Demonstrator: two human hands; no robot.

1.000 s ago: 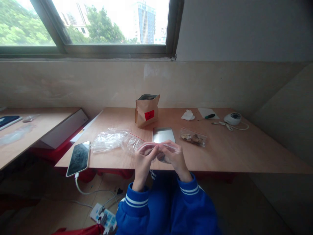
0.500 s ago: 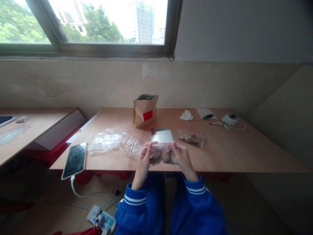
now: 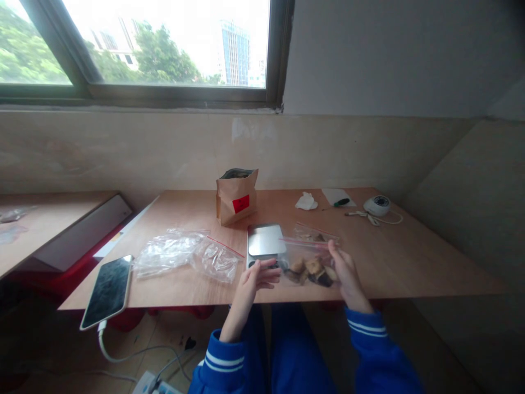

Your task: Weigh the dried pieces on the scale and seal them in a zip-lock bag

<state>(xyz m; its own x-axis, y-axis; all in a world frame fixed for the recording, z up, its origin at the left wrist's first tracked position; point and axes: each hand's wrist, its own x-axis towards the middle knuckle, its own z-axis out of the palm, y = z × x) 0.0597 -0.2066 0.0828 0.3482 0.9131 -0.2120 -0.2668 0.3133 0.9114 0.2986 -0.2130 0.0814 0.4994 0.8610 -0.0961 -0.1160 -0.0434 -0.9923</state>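
Observation:
My right hand [image 3: 346,271] pinches the right end of a clear zip bag [image 3: 308,264] with a red seal line. Brown dried pieces, perhaps mushrooms, lie in the bottom of the bag. Apart from the bag, my left hand [image 3: 258,282] has its fingers stretched out and holds nothing. It is in front of a digital scale [image 3: 266,241] with a bare metal plate, and partly covers the scale's front. Behind the held bag, a second filled zip bag [image 3: 318,232] lies on the table, partly hidden.
A brown kraft pouch [image 3: 238,198] with a red label stands open at the back. Clear plastic bags [image 3: 176,254] lie left of the scale. A phone [image 3: 107,290] on a cable overhangs the left edge. Tissue [image 3: 306,201], a screwdriver [image 3: 341,202] and a white camera [image 3: 376,206] are at the back right.
My left hand has let go of the zip bag and opened. My right hand has carried the bag to the right, in front of the other filled bag. The view has shifted slightly.

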